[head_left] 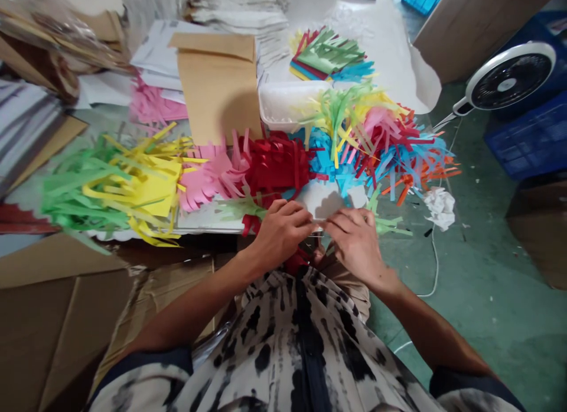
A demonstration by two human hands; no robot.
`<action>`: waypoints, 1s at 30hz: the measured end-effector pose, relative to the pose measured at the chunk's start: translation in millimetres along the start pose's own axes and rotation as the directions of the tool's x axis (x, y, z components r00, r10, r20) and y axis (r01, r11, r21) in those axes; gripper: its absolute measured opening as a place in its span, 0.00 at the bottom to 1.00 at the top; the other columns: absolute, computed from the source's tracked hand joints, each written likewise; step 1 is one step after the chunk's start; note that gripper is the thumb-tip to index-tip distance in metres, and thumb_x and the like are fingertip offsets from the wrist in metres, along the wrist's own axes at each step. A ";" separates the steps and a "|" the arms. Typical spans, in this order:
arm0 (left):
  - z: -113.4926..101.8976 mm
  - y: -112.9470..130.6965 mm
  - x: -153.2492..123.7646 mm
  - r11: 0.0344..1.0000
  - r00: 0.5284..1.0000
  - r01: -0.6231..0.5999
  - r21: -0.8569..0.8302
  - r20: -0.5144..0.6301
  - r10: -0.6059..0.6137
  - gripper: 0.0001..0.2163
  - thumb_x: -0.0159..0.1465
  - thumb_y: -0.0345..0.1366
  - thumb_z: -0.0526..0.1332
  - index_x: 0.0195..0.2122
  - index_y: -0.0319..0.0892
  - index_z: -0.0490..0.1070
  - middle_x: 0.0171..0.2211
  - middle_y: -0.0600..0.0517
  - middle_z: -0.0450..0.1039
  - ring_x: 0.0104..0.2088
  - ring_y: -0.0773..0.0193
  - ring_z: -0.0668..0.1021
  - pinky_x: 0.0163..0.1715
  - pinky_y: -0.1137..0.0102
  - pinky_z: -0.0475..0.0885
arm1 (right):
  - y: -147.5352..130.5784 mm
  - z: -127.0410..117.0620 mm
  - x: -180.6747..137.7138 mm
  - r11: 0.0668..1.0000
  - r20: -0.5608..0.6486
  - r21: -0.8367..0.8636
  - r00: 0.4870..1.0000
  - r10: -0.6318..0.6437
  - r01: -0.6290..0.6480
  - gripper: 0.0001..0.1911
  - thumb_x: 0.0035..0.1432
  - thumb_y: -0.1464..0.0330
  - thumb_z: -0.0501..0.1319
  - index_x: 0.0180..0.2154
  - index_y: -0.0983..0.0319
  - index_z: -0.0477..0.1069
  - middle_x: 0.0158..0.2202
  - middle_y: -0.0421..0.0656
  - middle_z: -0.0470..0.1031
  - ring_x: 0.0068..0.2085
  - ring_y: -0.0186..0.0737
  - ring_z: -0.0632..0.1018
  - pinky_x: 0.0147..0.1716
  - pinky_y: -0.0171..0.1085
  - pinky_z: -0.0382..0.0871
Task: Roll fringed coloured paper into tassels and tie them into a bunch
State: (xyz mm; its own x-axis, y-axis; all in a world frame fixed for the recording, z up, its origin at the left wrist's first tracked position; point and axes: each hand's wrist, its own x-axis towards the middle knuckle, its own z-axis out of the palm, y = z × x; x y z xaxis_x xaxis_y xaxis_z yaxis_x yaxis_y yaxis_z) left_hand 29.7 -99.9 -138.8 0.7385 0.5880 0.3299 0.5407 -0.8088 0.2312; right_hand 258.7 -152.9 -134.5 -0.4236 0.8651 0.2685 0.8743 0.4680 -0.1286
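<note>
Both my hands are close together at the table's front edge, fingers bent and thumbs mostly hidden. My left hand is closed in a pinch, and pale green fringed paper sticks out beyond its left side. Facing it, my right hand pinches too, with strips of the same pale green beyond its right side. What lies between the fingertips is small and partly hidden. Just behind the hands are fringed red paper and fringed blue paper. Farther left lie fringed pink, yellow and green paper.
A brown paper envelope and a white plastic tray sit behind the fringes. More coloured fringes heap at right. A white fan stands beyond the table, near blue crates. Cardboard is at lower left.
</note>
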 end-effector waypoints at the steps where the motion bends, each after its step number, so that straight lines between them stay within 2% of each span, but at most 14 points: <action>1: -0.7 -1.1 -3.2 0.999 1.000 -0.020 0.029 -0.001 0.020 0.09 0.74 0.32 0.60 0.48 0.50 0.80 0.46 0.55 0.83 0.52 0.57 0.76 0.56 0.56 0.63 | -0.9 2.5 -3.4 0.999 -0.014 -0.014 0.999 -0.042 0.042 0.17 0.66 0.76 0.62 0.52 0.56 0.79 0.48 0.43 0.84 0.54 0.49 0.73 0.52 0.49 0.56; 4: -9.0 -13.0 -20.4 0.991 0.999 -0.043 0.128 -0.024 0.046 0.10 0.75 0.33 0.59 0.50 0.51 0.79 0.46 0.56 0.84 0.53 0.58 0.77 0.58 0.57 0.63 | 0.3 7.8 -16.4 0.994 -0.072 -0.073 0.994 -0.086 0.081 0.17 0.69 0.74 0.62 0.57 0.58 0.77 0.51 0.42 0.84 0.53 0.47 0.73 0.52 0.49 0.56; 8: -23.5 -27.4 -40.1 0.970 0.994 -0.007 0.242 -0.105 0.034 0.14 0.72 0.28 0.58 0.49 0.55 0.79 0.47 0.58 0.84 0.52 0.57 0.78 0.60 0.55 0.64 | 1.0 8.1 -25.5 0.994 -0.071 -0.082 0.995 -0.072 0.066 0.19 0.68 0.73 0.62 0.58 0.58 0.77 0.53 0.43 0.84 0.55 0.48 0.73 0.53 0.49 0.56; 11: -24.2 -19.3 -33.9 0.977 0.992 0.053 0.209 -0.120 -0.028 0.13 0.69 0.30 0.60 0.48 0.53 0.80 0.53 0.54 0.82 0.56 0.53 0.77 0.66 0.48 0.61 | -3.5 5.0 -20.5 0.998 -0.040 -0.053 0.999 -0.026 0.024 0.17 0.68 0.71 0.62 0.56 0.60 0.79 0.51 0.45 0.84 0.55 0.51 0.73 0.54 0.51 0.56; 13: -19.4 -9.6 -22.6 0.989 0.996 0.033 0.147 -0.092 -0.020 0.11 0.69 0.31 0.62 0.49 0.50 0.80 0.53 0.50 0.82 0.56 0.52 0.77 0.66 0.47 0.62 | -6.6 2.1 -15.6 0.999 -0.029 -0.036 1.000 -0.010 0.009 0.16 0.68 0.70 0.61 0.54 0.61 0.80 0.50 0.46 0.84 0.56 0.52 0.73 0.56 0.53 0.56; 16: -11.7 -0.3 -8.1 0.993 1.000 -0.018 0.115 0.004 0.018 0.07 0.70 0.31 0.64 0.47 0.44 0.79 0.44 0.47 0.82 0.47 0.54 0.79 0.53 0.55 0.72 | -9.3 -2.3 -11.2 1.000 -0.035 -0.017 0.999 -0.017 0.016 0.15 0.66 0.70 0.61 0.52 0.60 0.80 0.49 0.47 0.84 0.56 0.53 0.73 0.56 0.54 0.57; 18: -8.7 1.0 -3.8 0.989 0.998 -0.034 0.143 0.064 0.025 0.04 0.69 0.30 0.65 0.44 0.42 0.78 0.40 0.47 0.80 0.41 0.55 0.78 0.40 0.60 0.72 | -10.4 -2.9 -9.5 1.000 -0.054 -0.012 0.998 -0.019 0.018 0.14 0.65 0.71 0.62 0.50 0.60 0.80 0.48 0.47 0.84 0.55 0.53 0.74 0.55 0.54 0.59; 20: -5.9 -0.4 -2.9 0.980 0.995 -0.063 0.188 0.087 0.048 0.02 0.69 0.29 0.65 0.40 0.41 0.76 0.37 0.48 0.79 0.38 0.55 0.78 0.36 0.62 0.70 | -10.7 0.5 -6.3 1.000 -0.097 -0.012 0.995 -0.020 0.018 0.10 0.65 0.71 0.63 0.46 0.59 0.80 0.44 0.46 0.84 0.53 0.52 0.75 0.54 0.53 0.59; 22: -1.7 -2.4 -3.3 0.970 0.996 -0.079 0.228 0.051 0.069 0.04 0.68 0.27 0.66 0.36 0.42 0.74 0.34 0.50 0.78 0.35 0.56 0.78 0.34 0.62 0.70 | -10.3 7.0 -0.5 0.999 -0.169 -0.028 0.985 -0.022 0.017 0.07 0.65 0.70 0.64 0.43 0.57 0.80 0.40 0.44 0.83 0.50 0.51 0.76 0.53 0.53 0.61; 25: 5.0 -0.7 -5.1 0.969 0.997 -0.052 0.241 -0.038 0.063 0.05 0.69 0.27 0.64 0.36 0.43 0.73 0.33 0.51 0.79 0.33 0.56 0.80 0.33 0.63 0.71 | -8.5 15.3 7.8 0.993 -0.249 -0.108 0.966 -0.075 0.050 0.09 0.66 0.70 0.64 0.38 0.50 0.81 0.34 0.42 0.82 0.45 0.49 0.77 0.48 0.52 0.63; 27: 5.8 4.6 -6.3 0.985 0.992 0.019 0.169 -0.123 0.002 0.06 0.70 0.27 0.61 0.36 0.44 0.74 0.33 0.50 0.80 0.32 0.57 0.81 0.33 0.64 0.72 | -6.9 15.6 9.9 0.986 -0.261 -0.149 0.958 -0.117 0.080 0.10 0.66 0.70 0.64 0.37 0.48 0.81 0.33 0.40 0.81 0.42 0.48 0.76 0.46 0.51 0.64; 28: 4.1 8.0 -6.3 0.993 0.985 0.082 0.084 -0.161 -0.068 0.07 0.70 0.28 0.60 0.36 0.44 0.75 0.33 0.50 0.81 0.32 0.57 0.82 0.33 0.64 0.73 | -6.0 13.8 10.3 0.984 -0.271 -0.155 0.954 -0.132 0.092 0.10 0.67 0.70 0.64 0.39 0.49 0.81 0.33 0.40 0.82 0.42 0.48 0.76 0.46 0.51 0.64; 30: -3.6 14.3 -4.3 0.946 0.945 0.249 -0.207 -0.164 -0.285 0.08 0.72 0.33 0.59 0.38 0.46 0.78 0.34 0.51 0.83 0.33 0.58 0.84 0.34 0.65 0.75 | -4.6 6.5 11.3 0.984 -0.324 -0.149 0.935 -0.142 0.097 0.08 0.67 0.70 0.65 0.44 0.52 0.80 0.38 0.40 0.83 0.45 0.45 0.77 0.49 0.49 0.63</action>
State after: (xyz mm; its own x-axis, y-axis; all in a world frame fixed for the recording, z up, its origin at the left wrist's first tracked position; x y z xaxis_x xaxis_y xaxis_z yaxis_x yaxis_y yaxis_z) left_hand 32.8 -114.0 -133.7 0.4776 0.7844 0.3957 0.6124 -0.6201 0.4902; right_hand 248.4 -144.1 -137.1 -0.4434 0.6846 0.5785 0.8545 0.5177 0.0423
